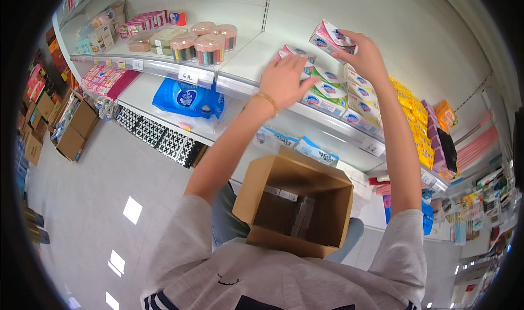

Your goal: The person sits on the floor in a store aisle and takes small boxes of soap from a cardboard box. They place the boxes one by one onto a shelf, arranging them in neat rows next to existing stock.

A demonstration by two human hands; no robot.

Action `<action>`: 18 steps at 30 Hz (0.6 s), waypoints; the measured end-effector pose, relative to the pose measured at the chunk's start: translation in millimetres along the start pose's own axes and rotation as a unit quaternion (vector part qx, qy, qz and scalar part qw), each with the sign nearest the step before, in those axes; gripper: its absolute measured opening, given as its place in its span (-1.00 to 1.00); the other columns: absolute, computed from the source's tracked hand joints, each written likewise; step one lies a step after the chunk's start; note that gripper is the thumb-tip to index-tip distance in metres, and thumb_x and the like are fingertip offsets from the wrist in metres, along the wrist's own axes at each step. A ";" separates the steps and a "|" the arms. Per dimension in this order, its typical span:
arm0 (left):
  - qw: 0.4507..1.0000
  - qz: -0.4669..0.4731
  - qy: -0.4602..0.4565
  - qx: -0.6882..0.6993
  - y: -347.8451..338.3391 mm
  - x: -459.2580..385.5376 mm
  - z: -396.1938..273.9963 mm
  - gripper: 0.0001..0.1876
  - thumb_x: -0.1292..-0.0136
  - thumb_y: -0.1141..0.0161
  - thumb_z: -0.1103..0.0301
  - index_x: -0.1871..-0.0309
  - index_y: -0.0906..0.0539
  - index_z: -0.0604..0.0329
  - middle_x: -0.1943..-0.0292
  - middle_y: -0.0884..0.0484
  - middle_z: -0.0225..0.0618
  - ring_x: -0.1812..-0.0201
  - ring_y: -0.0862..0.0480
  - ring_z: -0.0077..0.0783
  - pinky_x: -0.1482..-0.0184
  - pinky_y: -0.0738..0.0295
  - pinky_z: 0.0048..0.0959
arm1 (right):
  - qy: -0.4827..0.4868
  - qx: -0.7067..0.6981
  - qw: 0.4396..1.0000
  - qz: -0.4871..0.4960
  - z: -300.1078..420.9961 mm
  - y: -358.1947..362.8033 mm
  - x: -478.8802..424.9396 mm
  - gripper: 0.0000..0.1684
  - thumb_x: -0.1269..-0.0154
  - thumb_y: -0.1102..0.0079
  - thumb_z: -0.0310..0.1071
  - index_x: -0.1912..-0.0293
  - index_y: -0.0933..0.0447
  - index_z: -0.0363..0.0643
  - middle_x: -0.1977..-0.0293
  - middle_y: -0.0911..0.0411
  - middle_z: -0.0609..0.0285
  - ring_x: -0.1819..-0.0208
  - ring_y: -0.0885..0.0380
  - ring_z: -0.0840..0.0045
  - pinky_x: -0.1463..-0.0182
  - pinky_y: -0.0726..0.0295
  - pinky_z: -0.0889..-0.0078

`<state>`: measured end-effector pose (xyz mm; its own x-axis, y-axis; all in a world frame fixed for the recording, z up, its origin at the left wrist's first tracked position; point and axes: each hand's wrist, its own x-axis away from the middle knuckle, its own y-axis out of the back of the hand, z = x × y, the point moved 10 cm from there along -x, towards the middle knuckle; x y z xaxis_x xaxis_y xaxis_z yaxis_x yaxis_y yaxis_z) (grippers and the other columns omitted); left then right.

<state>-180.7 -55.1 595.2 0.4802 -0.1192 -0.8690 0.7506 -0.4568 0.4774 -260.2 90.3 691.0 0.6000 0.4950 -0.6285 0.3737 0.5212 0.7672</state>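
Note:
In my right hand (362, 54) is a pink-and-white soap box (325, 39), raised above the shelf and tilted. My left hand (284, 80) lies over another pink soap box (295, 51) on the shelf, its thumb spread toward the green soap boxes (327, 88). The hand hides most of that pink box, and whether it grips it is unclear. Right of the green ones, yellow-and-white soap boxes (362, 99) stand in a row. An open cardboard carton (262, 187) sits below the shelf, between my legs, with several small boxes (303, 215) inside.
The shelf's front rail (245, 84) carries price tags. Pink-lidded plastic jars (209, 48) stand at left, and yellow packs (415, 121) at right. A blue wipes pack (188, 99) lies on the lower shelf. Another carton (75, 125) stands on the floor.

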 end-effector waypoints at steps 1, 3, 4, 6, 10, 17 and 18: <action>1.000 0.029 0.005 -0.004 -10.0 1.5 -3.1 -0.54 -0.41 -0.17 -0.05 -0.08 -0.66 0.17 -0.03 -0.73 -0.21 -0.08 -0.69 -0.13 -0.19 -0.50 -0.19 | -0.022 -0.002 1.000 0.018 -23.2 -20.6 -12.6 -0.28 -0.04 -0.60 -0.06 -0.20 -0.64 -0.04 0.01 -0.70 0.01 0.01 -0.67 0.17 -0.09 -0.63 0.19; 0.996 0.084 0.020 -0.028 -9.9 5.6 3.3 -0.56 -0.41 -0.17 -0.08 0.03 -0.70 0.15 0.01 -0.73 -0.26 -0.06 -0.69 -0.19 -0.18 -0.50 -0.21 | -0.040 -0.018 0.998 0.048 -41.2 -62.2 -39.0 -0.24 0.00 -0.62 -0.03 -0.21 -0.64 -0.03 0.03 -0.71 -0.02 0.02 -0.70 0.16 -0.07 -0.65 0.19; 0.998 0.044 0.010 -0.037 -2.6 6.2 3.7 -0.56 -0.39 -0.18 -0.09 0.13 -0.72 0.16 0.06 -0.74 -0.30 -0.03 -0.69 -0.23 -0.14 -0.51 -0.21 | -0.045 -0.024 0.997 0.060 -46.7 -79.5 -50.6 -0.23 0.01 -0.62 -0.02 -0.21 -0.65 -0.03 0.05 -0.72 -0.03 0.02 -0.71 0.16 -0.07 -0.65 0.19; 0.997 0.058 0.023 -0.046 -0.4 8.1 8.4 -0.55 -0.39 -0.19 -0.09 0.11 -0.72 0.17 0.06 -0.74 -0.28 -0.03 -0.69 -0.23 -0.13 -0.51 -0.21 | -0.060 -0.030 0.994 0.084 -53.2 -111.5 -64.0 -0.22 0.03 -0.62 -0.01 -0.21 -0.65 -0.02 0.05 -0.73 -0.04 0.01 -0.71 0.17 -0.07 -0.66 0.19; 0.997 0.065 0.016 -0.046 -3.8 7.7 8.0 -0.50 -0.40 -0.18 -0.10 0.07 -0.71 0.26 0.03 -0.74 -0.20 -0.07 -0.69 -0.21 -0.14 -0.52 -0.22 | -0.082 -0.019 0.990 0.111 -60.9 -142.6 -76.9 -0.23 0.02 -0.61 -0.01 -0.21 -0.65 -0.01 0.03 -0.73 -0.03 -0.01 -0.71 0.19 -0.09 -0.66 0.19; 0.991 0.119 0.033 -0.050 -6.8 7.2 7.0 -0.38 -0.44 -0.10 -0.18 -0.06 -0.68 0.32 -0.11 -0.71 -0.10 -0.21 -0.66 -0.17 -0.25 -0.48 -0.22 | -0.081 -0.148 0.955 0.245 -86.4 -192.4 -77.9 -0.26 -0.16 -0.52 0.01 -0.29 -0.60 -0.05 0.02 -0.73 -0.02 0.01 -0.69 0.34 -0.09 -0.60 0.31; 0.991 0.123 0.032 -0.051 -7.5 7.0 6.4 -0.37 -0.44 -0.09 -0.19 -0.07 -0.68 0.32 -0.12 -0.70 -0.10 -0.21 -0.65 -0.18 -0.26 -0.48 -0.22 | -0.091 -0.162 0.947 0.262 -88.6 -195.5 -74.5 -0.27 -0.20 -0.50 0.02 -0.30 -0.59 -0.05 0.03 -0.73 -0.01 0.03 -0.68 0.38 -0.09 -0.59 0.33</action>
<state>-185.9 -58.1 584.6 0.6794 -0.1574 -0.7167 0.6479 -0.3297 0.6867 -440.7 13.2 576.5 0.7655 0.6327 -0.1172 -0.2281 0.4372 0.8700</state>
